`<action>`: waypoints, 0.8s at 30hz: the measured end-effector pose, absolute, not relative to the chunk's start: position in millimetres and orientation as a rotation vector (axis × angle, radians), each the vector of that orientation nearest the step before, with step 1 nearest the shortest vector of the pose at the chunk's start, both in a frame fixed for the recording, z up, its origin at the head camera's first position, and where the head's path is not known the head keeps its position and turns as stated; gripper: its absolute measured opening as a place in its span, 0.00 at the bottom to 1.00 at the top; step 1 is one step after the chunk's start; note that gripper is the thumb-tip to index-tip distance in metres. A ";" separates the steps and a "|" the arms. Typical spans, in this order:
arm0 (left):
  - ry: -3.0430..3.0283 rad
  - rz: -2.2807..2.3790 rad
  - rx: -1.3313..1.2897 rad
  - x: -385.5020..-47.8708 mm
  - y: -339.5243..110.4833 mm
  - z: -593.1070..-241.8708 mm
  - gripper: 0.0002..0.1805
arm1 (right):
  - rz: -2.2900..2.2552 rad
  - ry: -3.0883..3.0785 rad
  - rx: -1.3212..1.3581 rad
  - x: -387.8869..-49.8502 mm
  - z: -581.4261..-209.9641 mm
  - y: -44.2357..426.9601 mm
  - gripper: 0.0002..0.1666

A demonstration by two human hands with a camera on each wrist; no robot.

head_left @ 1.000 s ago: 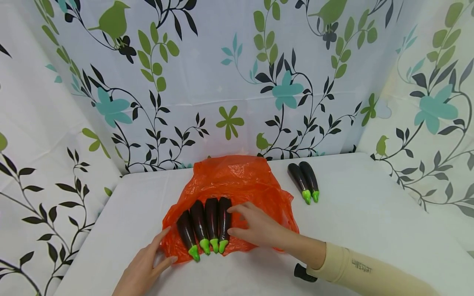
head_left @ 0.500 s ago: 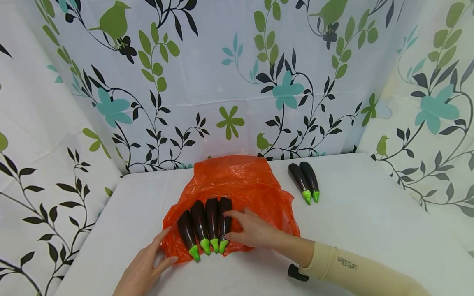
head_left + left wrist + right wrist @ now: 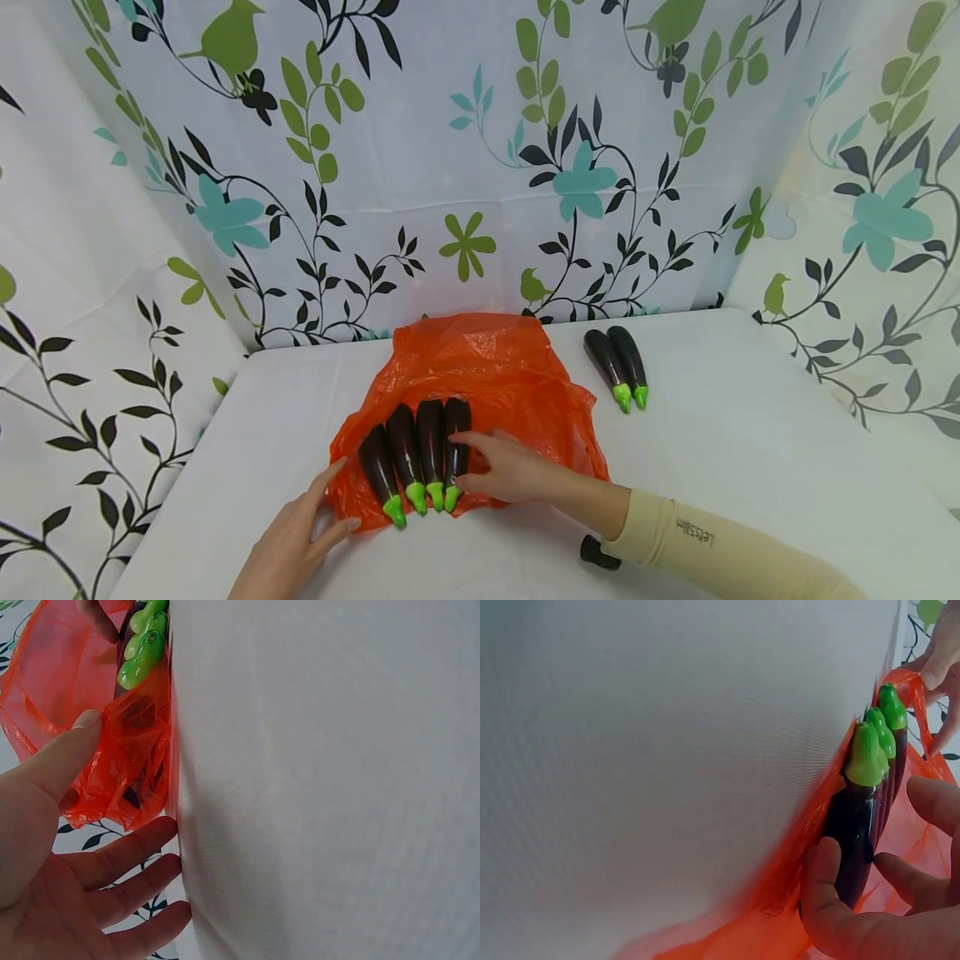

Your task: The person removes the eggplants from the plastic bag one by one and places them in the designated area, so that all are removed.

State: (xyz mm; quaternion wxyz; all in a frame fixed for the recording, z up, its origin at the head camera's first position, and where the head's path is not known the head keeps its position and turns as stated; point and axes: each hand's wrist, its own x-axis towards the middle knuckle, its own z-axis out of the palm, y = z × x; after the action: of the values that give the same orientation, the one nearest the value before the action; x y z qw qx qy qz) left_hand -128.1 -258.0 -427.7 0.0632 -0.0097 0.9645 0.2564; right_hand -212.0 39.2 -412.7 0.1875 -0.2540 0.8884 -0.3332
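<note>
Several dark purple eggplants [image 3: 403,446] with bright green stems lie side by side on a red plastic bag [image 3: 480,354] in the head view. My right hand [image 3: 510,468] pinches the rightmost eggplant [image 3: 458,414]. The right wrist view has the thumb on one side of that eggplant [image 3: 855,806] and a fingertip on its other side. At the bag's left edge is my left hand [image 3: 292,533], fingers spread. Its thumb lies against or close to the red plastic in the left wrist view; whether it presses there I cannot tell.
Two more eggplants [image 3: 618,367] lie together at the back right of the white table [image 3: 720,433]. A small black object [image 3: 600,552] sits beneath the right sleeve [image 3: 697,533]. Behind the table hangs a patterned curtain [image 3: 405,167].
My right hand has shifted slightly left and closed in on the rightmost eggplant, its fingers now on it. The left hand and the eggplants stay about where they were.
</note>
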 end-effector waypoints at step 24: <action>2.911 0.771 -0.036 -128.7 -258.7 -428.3 0.49 | -1.090 2.489 -0.655 -212.8 -422.6 33.7 0.30</action>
State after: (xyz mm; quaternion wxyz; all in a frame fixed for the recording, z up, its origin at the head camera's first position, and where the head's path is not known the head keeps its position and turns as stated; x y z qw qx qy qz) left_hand -128.7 -258.7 -428.3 0.0650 -0.0120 0.9645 0.2556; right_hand -212.8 33.7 -422.6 0.1723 -0.2307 0.8773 -0.3840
